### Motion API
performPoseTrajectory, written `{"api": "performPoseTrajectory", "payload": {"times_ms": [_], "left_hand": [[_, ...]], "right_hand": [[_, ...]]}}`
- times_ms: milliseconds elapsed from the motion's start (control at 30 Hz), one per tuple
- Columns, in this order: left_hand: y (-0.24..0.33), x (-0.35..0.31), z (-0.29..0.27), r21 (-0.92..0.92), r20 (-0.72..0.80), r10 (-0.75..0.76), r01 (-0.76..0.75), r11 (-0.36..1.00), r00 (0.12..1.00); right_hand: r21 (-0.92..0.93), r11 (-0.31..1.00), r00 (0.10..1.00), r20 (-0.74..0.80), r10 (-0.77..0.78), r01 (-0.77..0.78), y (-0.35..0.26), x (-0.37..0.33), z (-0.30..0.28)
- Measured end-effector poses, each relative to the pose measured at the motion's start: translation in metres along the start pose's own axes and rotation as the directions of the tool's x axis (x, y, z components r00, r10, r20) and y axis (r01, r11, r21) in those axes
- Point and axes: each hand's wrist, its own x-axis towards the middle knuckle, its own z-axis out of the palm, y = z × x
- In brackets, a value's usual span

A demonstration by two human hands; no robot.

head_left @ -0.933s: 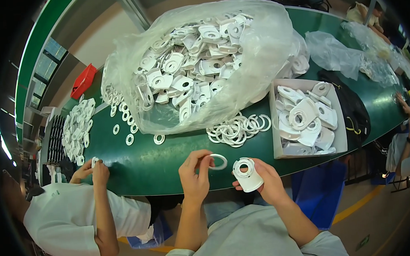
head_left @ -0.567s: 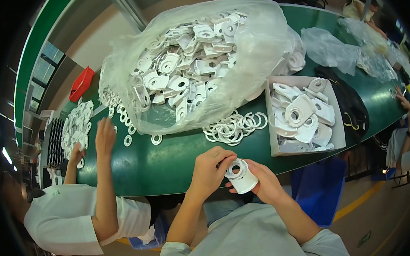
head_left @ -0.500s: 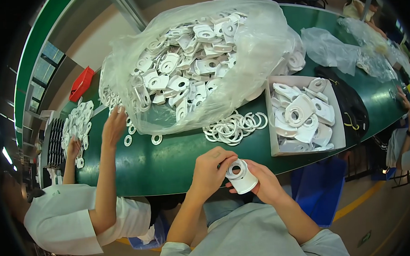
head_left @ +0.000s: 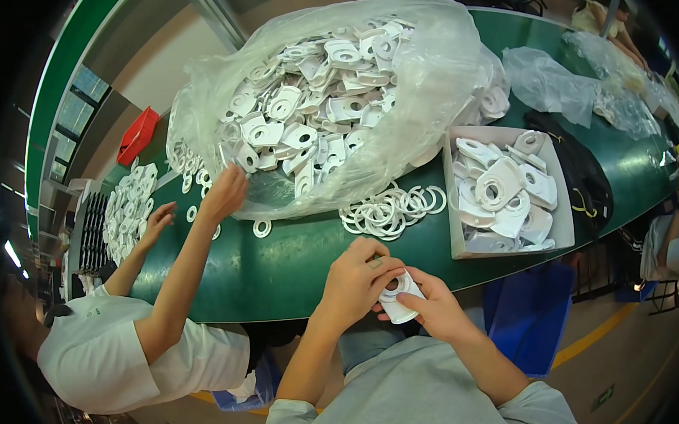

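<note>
My right hand (head_left: 430,308) holds a white plastic part (head_left: 400,297) with a round hole, just off the near edge of the green table (head_left: 281,269). My left hand (head_left: 356,276) presses down on top of that part, fingers curled over a white ring seated on it. A loose pile of white rings (head_left: 391,208) lies on the table just beyond my hands. A grey cardboard box (head_left: 457,236) of finished white parts stands to the right of the rings.
A big clear plastic bag (head_left: 432,69) full of white parts fills the table's middle. A person in a white shirt (head_left: 124,354) on my left reaches a hand (head_left: 223,193) to the bag's mouth. More white parts (head_left: 128,211) lie far left, near a red object (head_left: 137,134).
My left hand carried a white ring onto the part in my right hand and now presses on it. The neighbouring person's arm swung from the table edge up to the bag.
</note>
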Motion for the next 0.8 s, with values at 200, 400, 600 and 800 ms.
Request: {"api": "performPoseTrajectory", "payload": {"times_ms": [200,400,600,800], "left_hand": [[0.008,-0.006,-0.006,-0.202,-0.188,-0.278,0.240,0.950,0.942],[0.005,-0.028,0.008,-0.403,-0.214,-0.372,0.266,0.876,0.903],[0.017,-0.038,0.009,-0.557,-0.143,-0.466,0.318,0.767,0.873],[0.025,-0.038,0.004,-0.563,-0.116,-0.439,0.305,0.768,0.891]], "right_hand": [[0.123,0.991,0.998,-0.043,-0.054,0.059,-0.004,-0.004,0.000],[0.097,0.992,0.994,-0.074,-0.078,0.085,-0.004,-0.002,0.001],[0.110,0.985,0.991,-0.035,-0.129,0.132,-0.002,-0.004,0.002],[0.048,0.976,0.977,-0.005,-0.211,0.211,0.002,-0.007,0.000]]}}
